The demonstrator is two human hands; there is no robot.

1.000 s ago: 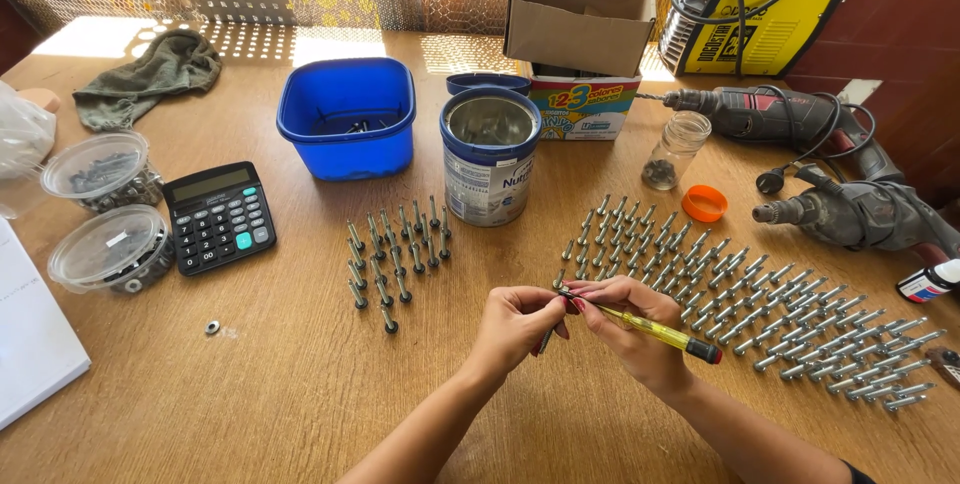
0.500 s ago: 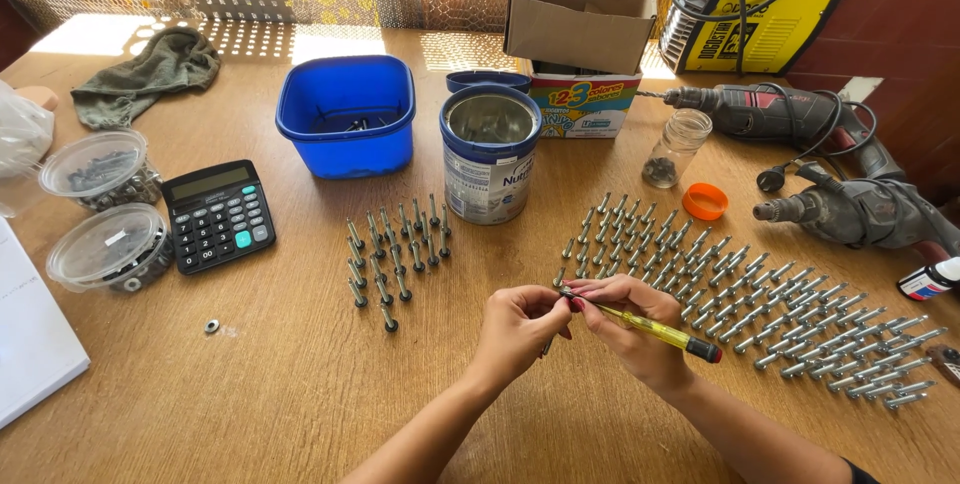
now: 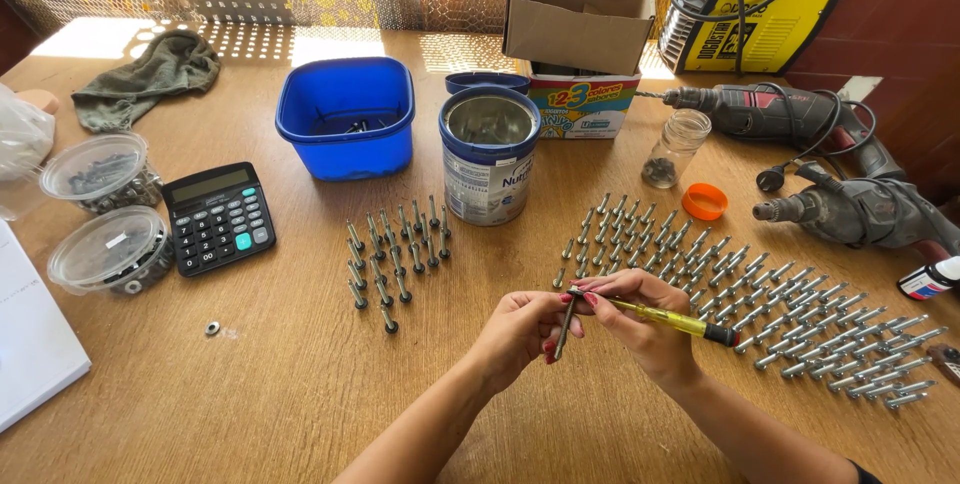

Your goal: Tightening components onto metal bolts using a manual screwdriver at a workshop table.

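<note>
My left hand point(image 3: 520, 329) pinches a single dark bolt point(image 3: 565, 324), held nearly upright just above the wooden table. My right hand point(image 3: 645, 329) grips a yellow-handled screwdriver point(image 3: 670, 318) whose tip meets the top of that bolt. Both hands sit together at the front middle of the table. To their right lie long rows of grey bolts point(image 3: 780, 294). To their left is a smaller group of dark screws point(image 3: 395, 254) set in short rows.
Behind the hands stand a metal tin point(image 3: 490, 159), a blue tub point(image 3: 348, 119) and a cardboard box point(image 3: 578, 19). A calculator point(image 3: 218, 216) and two lidded plastic bowls point(image 3: 105, 214) lie left. Two power drills point(image 3: 820, 159), a glass jar point(image 3: 675, 149) and an orange lid point(image 3: 705, 201) lie right.
The hands stay in nearly the same spot. The fingers have shifted slightly around the bolt and screwdriver tip.
</note>
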